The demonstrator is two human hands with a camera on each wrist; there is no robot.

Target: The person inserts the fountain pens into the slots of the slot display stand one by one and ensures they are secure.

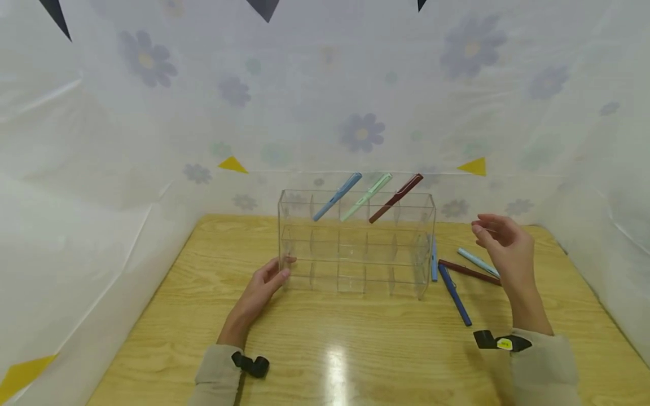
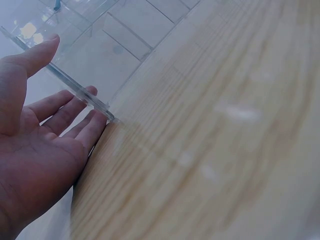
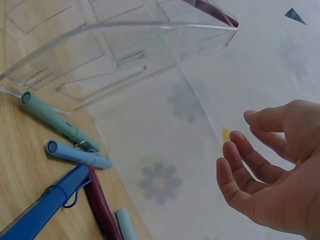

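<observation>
A clear acrylic pen rack (image 1: 350,262) with tiered compartments stands on the table. My left hand (image 1: 264,285) holds its left end, thumb at the front and fingertips round the side edge (image 2: 75,87). In the top row lean a blue pen (image 1: 337,197), a mint green pen (image 1: 367,197) and a dark red pen (image 1: 396,198). My right hand (image 1: 505,248) is raised right of the rack, fingers loosely bent and holding nothing. Below it lie a navy pen (image 1: 455,296), a dark red pen (image 1: 467,271) and a pale blue pen (image 1: 477,261).
Beside the rack's right end lie a light blue pen (image 1: 434,262) and a green pen (image 3: 55,119), the latter seen in the right wrist view. The wooden table (image 1: 304,344) is enclosed by a flower-patterned white sheet (image 1: 304,101) behind and at both sides.
</observation>
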